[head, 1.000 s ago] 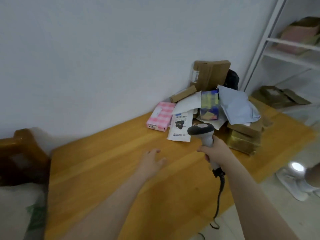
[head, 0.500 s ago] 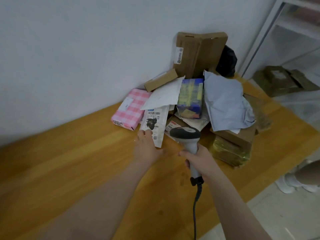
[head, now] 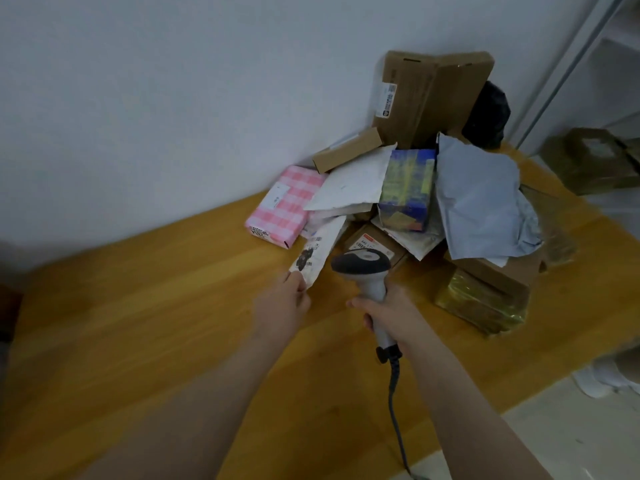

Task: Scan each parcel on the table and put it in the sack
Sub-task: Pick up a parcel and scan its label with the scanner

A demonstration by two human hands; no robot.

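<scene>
A heap of parcels lies against the wall on the wooden table point(head: 145, 341). My left hand point(head: 282, 306) pinches the near corner of a white labelled mailer point(head: 317, 252) at the front of the heap and tilts it up. My right hand point(head: 389, 315) grips the handle of a grey barcode scanner point(head: 363, 268), whose head sits just right of the mailer. Its cable point(head: 394, 407) hangs down past the table edge. The sack is out of view.
The heap holds a pink checked box point(head: 285, 206), a tall brown carton point(head: 429, 95), a blue and yellow packet point(head: 408, 190), a grey poly bag point(head: 485, 209) and a gold-wrapped box point(head: 481, 303). White shelving point(head: 568, 64) stands at the right.
My left hand slid forward across the table to the white mailer, took its corner and lifted it. The scanner stayed close beside it. The view moved nearer the heap.
</scene>
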